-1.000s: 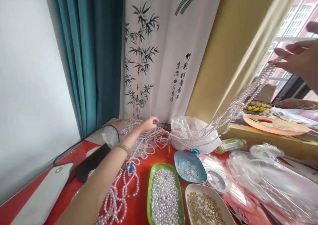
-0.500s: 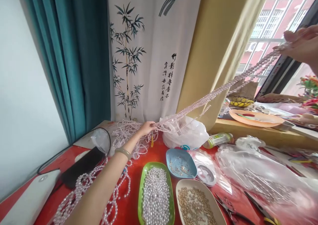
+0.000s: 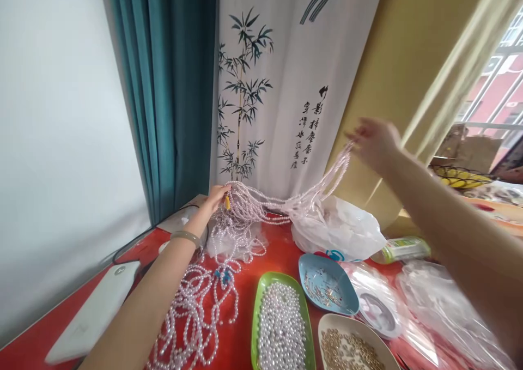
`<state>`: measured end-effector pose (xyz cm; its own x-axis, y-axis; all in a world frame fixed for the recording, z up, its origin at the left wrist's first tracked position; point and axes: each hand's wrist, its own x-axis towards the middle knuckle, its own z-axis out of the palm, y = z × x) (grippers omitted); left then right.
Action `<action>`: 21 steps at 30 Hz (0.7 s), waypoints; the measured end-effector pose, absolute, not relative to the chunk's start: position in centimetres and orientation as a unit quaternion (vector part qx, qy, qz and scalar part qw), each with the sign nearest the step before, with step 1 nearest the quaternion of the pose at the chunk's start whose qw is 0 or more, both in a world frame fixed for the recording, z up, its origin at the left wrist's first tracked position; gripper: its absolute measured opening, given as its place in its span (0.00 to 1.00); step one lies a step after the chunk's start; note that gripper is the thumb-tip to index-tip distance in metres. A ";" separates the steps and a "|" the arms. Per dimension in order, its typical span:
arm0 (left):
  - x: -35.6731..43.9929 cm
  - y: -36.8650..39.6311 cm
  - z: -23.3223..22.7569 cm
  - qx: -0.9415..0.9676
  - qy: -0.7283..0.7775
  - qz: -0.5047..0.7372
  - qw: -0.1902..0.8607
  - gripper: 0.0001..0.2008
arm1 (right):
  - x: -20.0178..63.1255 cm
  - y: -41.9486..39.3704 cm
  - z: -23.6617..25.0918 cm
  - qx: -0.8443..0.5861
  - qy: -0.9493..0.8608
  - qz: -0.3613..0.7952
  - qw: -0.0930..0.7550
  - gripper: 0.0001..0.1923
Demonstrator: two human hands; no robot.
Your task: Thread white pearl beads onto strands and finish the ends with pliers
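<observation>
White plastic bag [image 3: 351, 231] behind-right of green oblong tray [image 3: 255, 315]; pale-pink pearl-bead strands [image 3: 247, 206] cross it, beyond the tray, grasped by your left grip [image 3: 216, 196] and right grip [image 3: 376, 139]. Tray holds pearly beads [image 3: 281, 321]; right of it, blue rounded dish [image 3: 314, 264]: metallic bits [image 3: 321, 288]; cream oval dish [image 3: 347, 323]: gold beads [image 3: 351, 353].

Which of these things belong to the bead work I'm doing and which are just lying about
Likely part of the work:
bead strands, running between left hand and right hand
green tray of pearly beads
cream dish of gold-coloured pieces

Probably just lying about:
bottle
flat white object
</observation>
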<state>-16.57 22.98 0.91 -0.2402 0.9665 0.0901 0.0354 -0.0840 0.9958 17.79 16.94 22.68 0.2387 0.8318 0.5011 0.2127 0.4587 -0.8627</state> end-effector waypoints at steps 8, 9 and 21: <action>-15.8 21.6 -0.6 0.429 0.446 0.575 0.535 0.13 | 7.8 20.8 9.6 -0.534 -0.613 0.362 0.457 0.22; -15.5 21.4 -0.7 0.430 0.437 0.572 0.545 0.14 | 7.4 21.0 8.5 -0.541 -0.619 0.362 0.439 0.23; -10.7 20.9 0.8 0.505 0.421 0.474 0.586 0.20 | 7.2 18.8 3.7 -0.504 -0.714 0.319 0.368 0.30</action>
